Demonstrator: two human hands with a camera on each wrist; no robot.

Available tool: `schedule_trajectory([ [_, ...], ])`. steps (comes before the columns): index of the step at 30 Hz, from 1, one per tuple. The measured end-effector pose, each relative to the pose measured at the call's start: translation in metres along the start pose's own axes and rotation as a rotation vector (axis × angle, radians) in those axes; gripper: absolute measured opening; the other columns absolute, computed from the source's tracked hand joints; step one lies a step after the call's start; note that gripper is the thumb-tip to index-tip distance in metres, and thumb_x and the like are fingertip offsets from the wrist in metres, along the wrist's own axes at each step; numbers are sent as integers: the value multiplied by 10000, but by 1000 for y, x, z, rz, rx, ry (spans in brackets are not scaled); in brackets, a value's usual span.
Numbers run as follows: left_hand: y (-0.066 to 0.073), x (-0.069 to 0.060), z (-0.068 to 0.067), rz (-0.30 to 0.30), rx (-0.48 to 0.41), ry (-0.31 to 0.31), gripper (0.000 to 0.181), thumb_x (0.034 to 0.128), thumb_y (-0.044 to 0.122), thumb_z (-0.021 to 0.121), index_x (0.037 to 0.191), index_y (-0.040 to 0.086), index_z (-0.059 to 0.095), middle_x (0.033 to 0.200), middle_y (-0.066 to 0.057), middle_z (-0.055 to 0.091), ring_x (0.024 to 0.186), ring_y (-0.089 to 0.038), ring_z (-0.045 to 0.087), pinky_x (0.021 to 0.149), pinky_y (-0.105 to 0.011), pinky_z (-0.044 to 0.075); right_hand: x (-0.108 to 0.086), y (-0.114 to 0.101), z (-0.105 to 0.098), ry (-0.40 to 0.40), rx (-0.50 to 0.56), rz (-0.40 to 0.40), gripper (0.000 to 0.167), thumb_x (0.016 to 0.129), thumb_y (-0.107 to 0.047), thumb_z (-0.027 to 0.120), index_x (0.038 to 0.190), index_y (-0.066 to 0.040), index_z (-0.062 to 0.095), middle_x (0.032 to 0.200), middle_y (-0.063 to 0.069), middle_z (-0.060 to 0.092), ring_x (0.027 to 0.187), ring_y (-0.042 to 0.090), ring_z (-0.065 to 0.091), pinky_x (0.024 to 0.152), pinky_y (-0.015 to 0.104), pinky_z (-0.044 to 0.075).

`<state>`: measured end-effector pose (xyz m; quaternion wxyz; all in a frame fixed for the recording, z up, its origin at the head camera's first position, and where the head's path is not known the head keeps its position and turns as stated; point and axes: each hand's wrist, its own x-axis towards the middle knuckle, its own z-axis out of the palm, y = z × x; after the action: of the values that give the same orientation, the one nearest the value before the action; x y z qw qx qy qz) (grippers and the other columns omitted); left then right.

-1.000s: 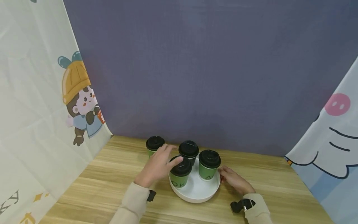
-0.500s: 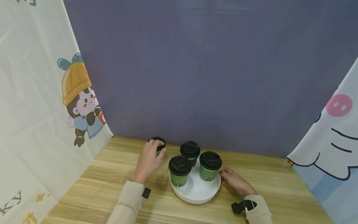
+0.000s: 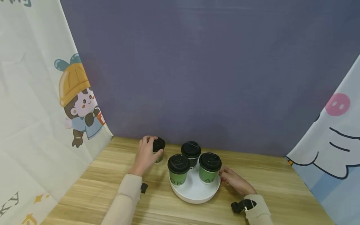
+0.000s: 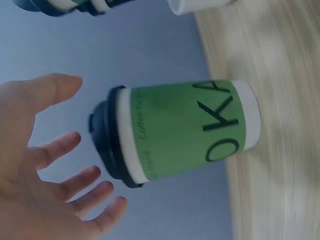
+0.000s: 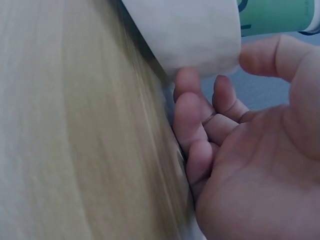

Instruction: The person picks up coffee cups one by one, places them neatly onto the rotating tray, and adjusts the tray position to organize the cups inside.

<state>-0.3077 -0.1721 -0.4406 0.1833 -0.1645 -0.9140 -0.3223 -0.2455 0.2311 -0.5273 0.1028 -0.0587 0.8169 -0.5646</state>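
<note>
My left hand point(image 3: 144, 157) is beside a lidded paper coffee cup point(image 3: 159, 144) standing on the table at the back left. In the left wrist view that green cup point(image 4: 182, 131) has a black lid, and my thumb and spread fingers point(image 4: 75, 185) are around the lid with a gap. My right hand point(image 3: 235, 181) pinches the right rim of a round white tray point(image 3: 194, 197). The right wrist view has the thumb at the rim of the tray point(image 5: 195, 37) and curled fingertips near its lower side. On the tray stand a front-left cup point(image 3: 178, 170), a front-right cup point(image 3: 209, 168) and a back cup point(image 3: 191, 150).
The wooden table point(image 3: 101, 187) ends at a dark grey-blue backdrop point(image 3: 197, 78) close behind the cups. Printed white cloths hang on the left point(image 3: 31, 109) and on the right point(image 3: 337, 150). A black strap device point(image 3: 243, 205) sits on the right wrist.
My left hand has moved left and back, from above the front-left cup on the tray to the lone cup at the back left. The right hand stays at the tray's rim.
</note>
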Motion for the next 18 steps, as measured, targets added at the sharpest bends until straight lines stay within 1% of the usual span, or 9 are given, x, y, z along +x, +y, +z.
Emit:
schedule_trajectory([
  [3,-4,11,4,-19,18,-45,707,918,369,769,1489,79,470,1518,-238,397,1416,-427,376,1126,-610,385,0,2,-3,2,-6,-9,53,942,-129,508,971,-89,489,906,25,533,856,186,517,747,275,423],
  [5,-6,20,8,-49,32,-78,765,917,415,761,1525,87,432,1550,-242,371,1432,-430,366,1118,-620,397,6,2,-8,-7,-11,-12,55,938,-128,514,971,-92,490,904,21,539,853,182,520,740,277,416],
  [10,-10,37,21,-93,69,-126,869,918,542,714,1586,120,351,1588,-237,347,1438,-435,381,1089,-639,420,19,3,-22,-32,-3,-25,76,922,-117,523,982,-93,483,885,11,536,825,162,519,708,272,387],
  [12,-11,42,26,-110,74,-141,878,927,570,689,1600,137,329,1586,-241,349,1429,-445,396,1079,-645,424,24,2,-28,-36,-2,-26,91,912,-110,527,987,-89,480,888,15,534,823,165,523,713,274,391],
  [15,-16,44,32,-116,77,-159,861,949,584,649,1611,152,307,1569,-251,354,1400,-453,424,1055,-648,440,24,2,-28,-33,0,-24,107,906,-108,531,993,-81,476,902,25,534,831,177,528,725,280,404],
  [18,-19,45,37,-121,69,-158,840,961,589,628,1607,155,314,1552,-252,355,1376,-454,443,1031,-645,458,24,2,-28,-37,-4,-27,115,910,-113,533,1000,-75,473,918,33,534,847,189,528,738,287,412],
])
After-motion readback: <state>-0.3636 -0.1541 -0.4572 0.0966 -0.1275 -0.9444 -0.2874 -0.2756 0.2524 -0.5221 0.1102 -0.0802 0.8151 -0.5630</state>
